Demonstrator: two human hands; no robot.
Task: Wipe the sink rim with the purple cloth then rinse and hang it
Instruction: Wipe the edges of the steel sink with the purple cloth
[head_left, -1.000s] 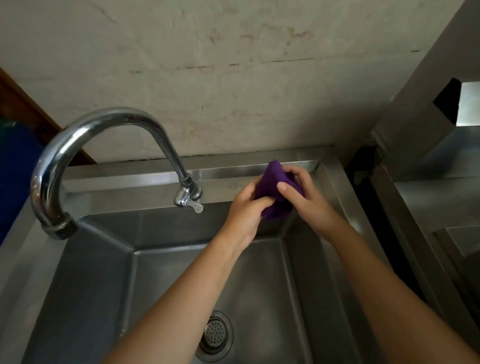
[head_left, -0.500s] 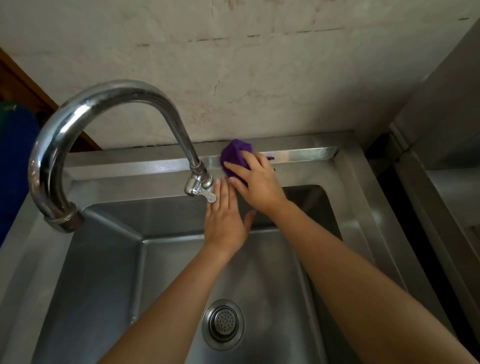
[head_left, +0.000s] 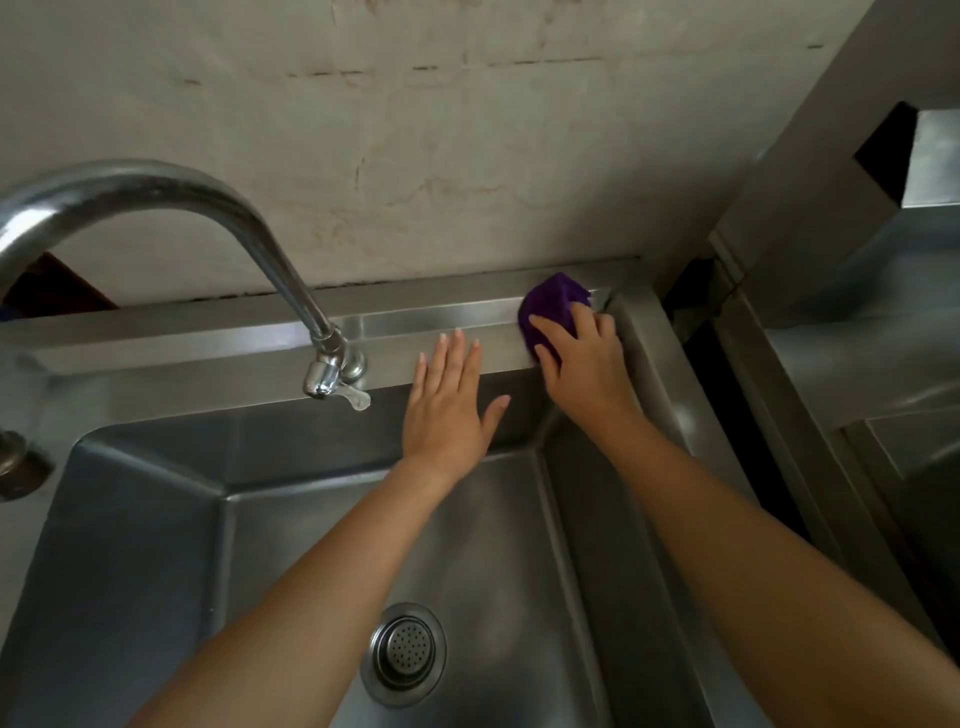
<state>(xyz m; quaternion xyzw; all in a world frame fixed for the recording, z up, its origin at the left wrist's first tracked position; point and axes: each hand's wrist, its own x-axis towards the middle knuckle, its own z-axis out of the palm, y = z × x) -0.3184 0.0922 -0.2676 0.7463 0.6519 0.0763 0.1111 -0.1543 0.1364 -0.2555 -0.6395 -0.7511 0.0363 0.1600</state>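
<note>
Right now your right grip (head_left: 584, 364) presses the soft purple cloth (head_left: 551, 302), bunched, onto the steel sink rim (head_left: 426, 325) at the back corner, approx 1 o'clock, fingers curled over it. Left grip (head_left: 447, 400) rests flat & empty at 12. Cloth's light, floppy, prob slick on steel, so keep it wadded under the palm.

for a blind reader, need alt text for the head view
The right hand holds a purple cloth against the back right corner of the sink rim; the left hand is flat and open beside it. A faucet arches at left, the drain below.
</note>
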